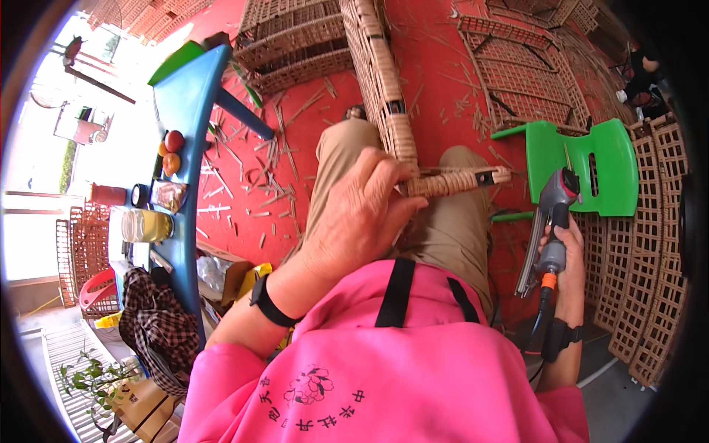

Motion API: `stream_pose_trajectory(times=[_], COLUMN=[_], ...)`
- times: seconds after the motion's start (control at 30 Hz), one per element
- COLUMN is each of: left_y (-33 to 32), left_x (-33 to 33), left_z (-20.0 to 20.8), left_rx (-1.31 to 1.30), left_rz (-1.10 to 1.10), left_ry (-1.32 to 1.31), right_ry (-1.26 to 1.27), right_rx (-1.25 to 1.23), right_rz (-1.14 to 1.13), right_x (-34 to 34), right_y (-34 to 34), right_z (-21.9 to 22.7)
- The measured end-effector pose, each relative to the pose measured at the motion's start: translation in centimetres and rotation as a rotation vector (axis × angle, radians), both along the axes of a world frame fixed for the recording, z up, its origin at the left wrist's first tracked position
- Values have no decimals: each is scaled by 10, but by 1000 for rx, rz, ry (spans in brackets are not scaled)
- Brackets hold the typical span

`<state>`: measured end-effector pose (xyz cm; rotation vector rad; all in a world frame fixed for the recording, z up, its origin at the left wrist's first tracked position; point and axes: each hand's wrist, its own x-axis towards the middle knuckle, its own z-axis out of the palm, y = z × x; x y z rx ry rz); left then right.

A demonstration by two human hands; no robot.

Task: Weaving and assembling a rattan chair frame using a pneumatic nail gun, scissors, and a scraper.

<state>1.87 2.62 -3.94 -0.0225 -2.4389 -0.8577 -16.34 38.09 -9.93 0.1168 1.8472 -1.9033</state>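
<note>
My left hand (pixel 358 210) is closed on the corner of a woven rattan frame (pixel 385 96), with thumb and fingers around the wrapped strands. The frame's long bar runs away from me between my knees. A short wrapped arm (pixel 450 184) sticks out to the right over my thigh and ends in a dark fitting. Out to the right, my right hand (pixel 570 251) grips the handle of a grey air staple gun (pixel 555 193), whose long magazine hangs beside it. An orange coupling joins the gun to a dark hose. The gun is apart from the frame.
A blue table (pixel 188 103) at left carries fruit, a glass jar (pixel 146 226) and a checked cloth (pixel 151 325). A green chair (pixel 583 166) stands at right, near woven panels (pixel 635 251). Rattan scraps litter the red floor (pixel 244 170). More woven pieces (pixel 295 44) lie ahead.
</note>
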Motion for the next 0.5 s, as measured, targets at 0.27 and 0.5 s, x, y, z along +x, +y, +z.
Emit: stream_pose_trajectory(times=[0.27,0.5], left_y=[7,2], left_x=[11,16], left_z=[-8,-10], left_rx=[-145,-201], left_rz=[81,48], left_ry=[17,37], right_ry=[100,435], right_rx=[-3,431], right_rz=[-154,-146], right_x=[-41,-146], right_y=[-2,5], right_z=[-66,-180])
